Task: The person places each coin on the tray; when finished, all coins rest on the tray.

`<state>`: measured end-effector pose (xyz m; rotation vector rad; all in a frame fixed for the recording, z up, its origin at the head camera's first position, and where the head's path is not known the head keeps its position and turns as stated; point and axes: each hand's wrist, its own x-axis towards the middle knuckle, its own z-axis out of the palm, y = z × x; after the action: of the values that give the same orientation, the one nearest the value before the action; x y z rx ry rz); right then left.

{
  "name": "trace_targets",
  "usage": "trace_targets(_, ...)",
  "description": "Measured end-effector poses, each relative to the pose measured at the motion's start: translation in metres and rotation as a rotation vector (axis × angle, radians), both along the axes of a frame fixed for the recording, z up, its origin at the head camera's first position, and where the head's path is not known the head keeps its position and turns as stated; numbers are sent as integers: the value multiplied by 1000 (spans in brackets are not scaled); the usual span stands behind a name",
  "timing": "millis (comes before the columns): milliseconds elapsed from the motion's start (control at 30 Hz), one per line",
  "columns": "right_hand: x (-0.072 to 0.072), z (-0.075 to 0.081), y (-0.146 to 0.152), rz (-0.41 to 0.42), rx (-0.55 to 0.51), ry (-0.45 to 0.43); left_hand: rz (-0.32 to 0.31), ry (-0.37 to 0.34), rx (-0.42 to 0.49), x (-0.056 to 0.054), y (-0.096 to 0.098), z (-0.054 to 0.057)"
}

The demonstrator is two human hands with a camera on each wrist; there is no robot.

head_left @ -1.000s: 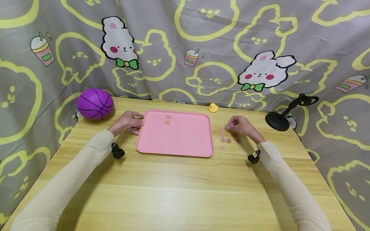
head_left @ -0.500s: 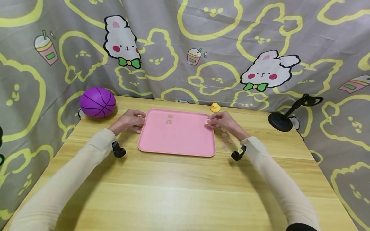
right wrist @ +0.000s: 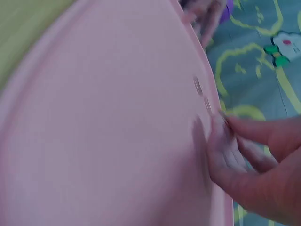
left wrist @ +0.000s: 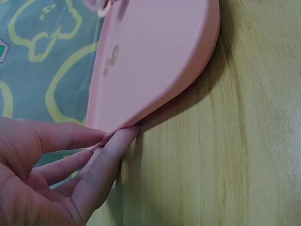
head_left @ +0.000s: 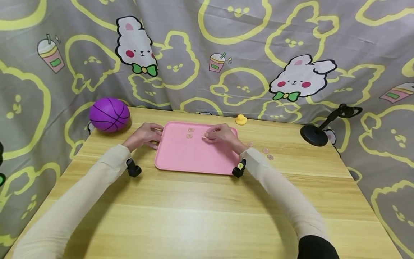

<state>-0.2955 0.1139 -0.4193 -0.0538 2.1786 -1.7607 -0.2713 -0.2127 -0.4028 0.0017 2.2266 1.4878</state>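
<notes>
A pink tray (head_left: pixel 181 154) lies on the wooden table. At its left rim, my left hand (head_left: pixel 147 135) pinches the edge between thumb and fingers, as the left wrist view (left wrist: pixel 70 169) also shows. My right hand (head_left: pixel 223 133) is over the back part of the tray, holding a coin (head_left: pixel 204 135) between thumb and fingertips. Just left of it, two copper-coloured coins (head_left: pixel 189 136) lie on the tray, one behind the other. In the right wrist view the held coin is mostly hidden by the fingers. Several loose coins (head_left: pixel 266 150) are on the table right of the tray, some covered by the right forearm.
A purple basketball (head_left: pixel 109 115) sits at the back left corner. Behind the tray stands a small yellow rubber duck (head_left: pixel 240 119). At the back right is a black stand (head_left: pixel 314 135) with a round base. A patterned curtain (head_left: pixel 181 46) hangs behind the table.
My right hand has picked up a coin from the table on the right and carried it left over the tray. The left hand has stayed at the tray's rim.
</notes>
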Motion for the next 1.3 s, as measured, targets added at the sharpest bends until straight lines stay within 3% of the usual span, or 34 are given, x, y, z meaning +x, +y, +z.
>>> trace_targets(133, 4, -1, -21, -16, -48, -7, -4, 0, 0, -1, 1, -1)
trace_targets(533, 13, -7, -56, 17, -33, -17, -24, -2, -10, -2, -2, -1)
trace_targets(600, 14, -7, -59, 34, 11, 10, -24, -3, -13, -2, -3, -1)
trace_targets(800, 19, -8, -66, 142, 323, 185, -36, -9, -2, -3, -4, -2)
trace_targets(900, 19, -7, -68, 165, 405, 224, -48, -10, 10, -3, -4, -2)
trace_targets(1300, 14, -6, -66, 181, 431, 219, -42, -17, 10, -4, -4, -3)
